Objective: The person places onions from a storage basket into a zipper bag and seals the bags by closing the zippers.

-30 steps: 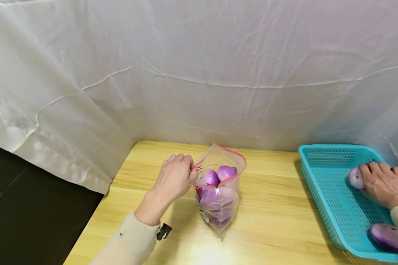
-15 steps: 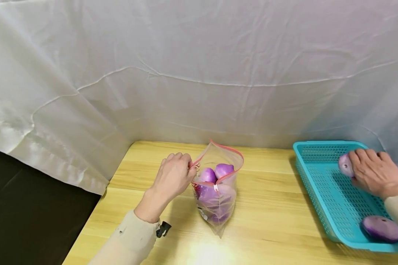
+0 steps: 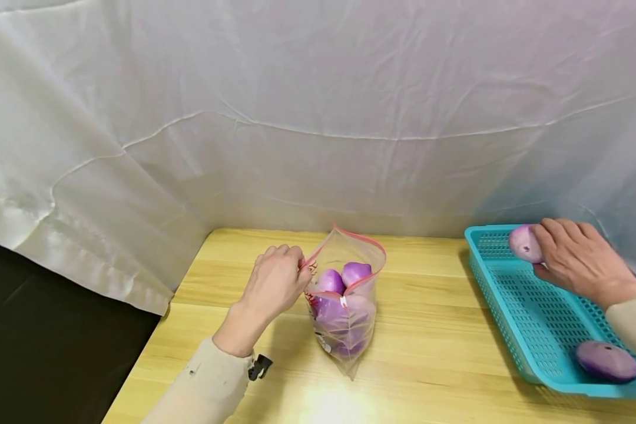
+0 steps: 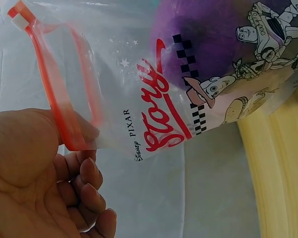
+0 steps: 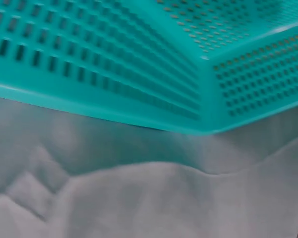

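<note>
On the pale wooden bench (image 3: 429, 353), seen from the head view, a clear zip bag (image 3: 351, 360) stands with its pink-red mouth gaping, and there's the left hand (image 3: 275, 280) pinching the near-left edge of that mouth. Purple vegetables (image 3: 356, 272) are piled inside, two showing plainly at the top, the rest blurred by the plastic. A white slider (image 3: 343, 301) sits at the front of the rim, and a black buckle (image 3: 259, 367) pokes out beside the left sleeve (image 3: 206, 383). Over to the right, well apart from the bag, the right hand (image 3: 580, 256) has its fingers round another purple vegetable (image 3: 524, 243), over the far end of the turquoise basket (image 3: 503, 318). One darker piece (image 3: 608, 361) lies on the basket's floor, at the near end. Behind it all, a whitish curtain (image 3: 318, 118). To the left wrist view: thumb and fingers nip the red strip, the other fingers loosely bent below, and what printing! A big red "Story" (image 4: 161, 109), small "Disney Pixar" letters, black checks and cartoon figures (image 4: 213, 89), with a purple shape glowing through the plastic. Right wrist view now: a corner of the holed basket above grey, rumpled cloth, the right hand's grip impossible to tell from here.
</note>
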### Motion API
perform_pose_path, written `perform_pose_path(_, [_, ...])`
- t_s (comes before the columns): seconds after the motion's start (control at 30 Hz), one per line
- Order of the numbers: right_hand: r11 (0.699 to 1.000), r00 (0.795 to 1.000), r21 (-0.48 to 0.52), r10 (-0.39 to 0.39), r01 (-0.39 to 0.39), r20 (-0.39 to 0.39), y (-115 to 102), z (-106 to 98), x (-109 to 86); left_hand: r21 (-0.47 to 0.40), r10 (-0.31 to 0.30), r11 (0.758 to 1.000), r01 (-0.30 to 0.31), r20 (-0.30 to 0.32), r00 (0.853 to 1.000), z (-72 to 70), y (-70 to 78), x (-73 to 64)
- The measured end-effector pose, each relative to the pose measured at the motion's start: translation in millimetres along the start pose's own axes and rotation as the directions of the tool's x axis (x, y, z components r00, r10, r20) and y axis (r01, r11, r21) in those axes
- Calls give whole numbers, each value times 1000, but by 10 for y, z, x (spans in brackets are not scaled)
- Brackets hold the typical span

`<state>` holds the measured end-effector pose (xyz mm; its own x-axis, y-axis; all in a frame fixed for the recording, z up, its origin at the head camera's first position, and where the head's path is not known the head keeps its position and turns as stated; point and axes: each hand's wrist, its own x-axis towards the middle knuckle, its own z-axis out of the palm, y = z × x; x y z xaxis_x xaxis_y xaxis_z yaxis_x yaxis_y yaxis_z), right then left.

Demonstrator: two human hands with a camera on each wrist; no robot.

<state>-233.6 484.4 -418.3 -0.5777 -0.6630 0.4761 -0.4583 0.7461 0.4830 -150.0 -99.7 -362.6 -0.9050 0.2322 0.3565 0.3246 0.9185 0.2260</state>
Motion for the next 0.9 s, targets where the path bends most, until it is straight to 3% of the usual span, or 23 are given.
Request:
perform_pose_path(0.37, [991,990,99,-83,94,-115,-203,-281,631,-6,-17,1000,17,-21,1000,-27,18,22])
perform_pose_path(0.6, [986,985,107,-116,130,-131,-324,-465,943,-11,-34,999,34,-21,999,-43,56,42])
perform_pose_path(0.9, [967,946,104,-200,232,-257,-537,-699,1409,-6,-37,999,37,-21,999,-59,96,54])
